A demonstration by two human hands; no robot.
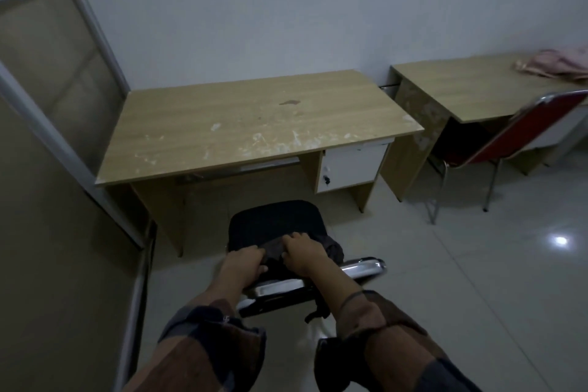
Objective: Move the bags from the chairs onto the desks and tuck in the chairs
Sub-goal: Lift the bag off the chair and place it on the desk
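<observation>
We stood behind the black chair [273, 223] with a dark bag [280, 251] on its seat. Our left hand [243, 261] and our right hand [302, 253] both had their fingers curled into the top of the bag, pinching the cloth. The chair was pulled out from the near desk [254, 124], whose top was bare but scratched and stained.

We thought a few things could go wrong. A strap [318, 312] hung down behind the shiny chair back [318, 274]. It could catch on the bar when we lifted, and tip the chair. We only held loose cloth, so the bag could slip or sag if it was heavy. The floor [477, 264] looked shiny and smooth, so the chair might slide away when pushed.

The far desk [471, 89] had a pink bag [560, 65] on it, and the red chair [521, 134] there was partly under it but sat at an angle.

We could not read any words, brands or labels anywhere. The room was too dim.
</observation>
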